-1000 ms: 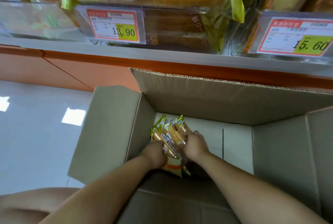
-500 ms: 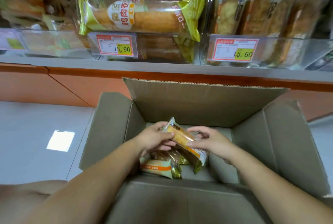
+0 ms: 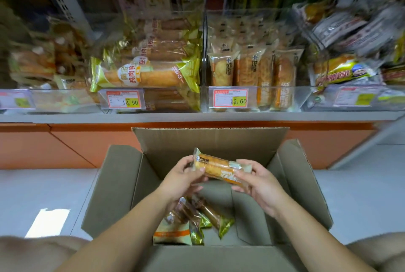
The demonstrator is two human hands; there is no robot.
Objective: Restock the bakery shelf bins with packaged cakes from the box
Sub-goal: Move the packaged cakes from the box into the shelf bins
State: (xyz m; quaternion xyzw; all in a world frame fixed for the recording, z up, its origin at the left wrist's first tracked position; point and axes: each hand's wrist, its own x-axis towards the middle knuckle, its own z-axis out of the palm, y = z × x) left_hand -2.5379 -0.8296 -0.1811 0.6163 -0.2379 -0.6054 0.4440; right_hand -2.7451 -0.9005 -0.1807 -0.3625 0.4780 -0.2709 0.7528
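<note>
Both hands have risen out of the brown cardboard box (image 3: 114, 186) since the earlier frame, and the long clear-wrapped golden cake packet (image 3: 219, 168) they carry now hangs higher, in front of the box's far flap and well clear of the packets below. At the far left, grey floor (image 3: 32, 193) meets an orange base panel (image 3: 65, 146) under the grey shelf edge (image 3: 197, 116). On the shelf above, the left clear plastic bin (image 3: 168, 102) is piled with green-and-gold roll packets (image 3: 142, 76) behind a red-framed price tag reading 13.90 (image 3: 123, 99). The left hand (image 3: 182, 178) pinches the held packet's left end, with the thumb on the near face and the fingers curled behind. Below that wrist, in the box's near-left corner, lies a small heap of green-and-gold wrapped cakes (image 3: 203, 217), with one white-and-orange packet (image 3: 173, 233) against the near wall. The right hand (image 3: 260, 184) grips the packet's right end, its fingers curled over the top and the thumb underneath. Above it, just beside the first bin, a second clear plastic bin (image 3: 282, 97) holds upright clear packets with orange print (image 3: 247, 70) behind a red-framed tag reading 15.60 (image 3: 231, 97). Goods further right along the shelf are too blurred to tell apart.
</note>
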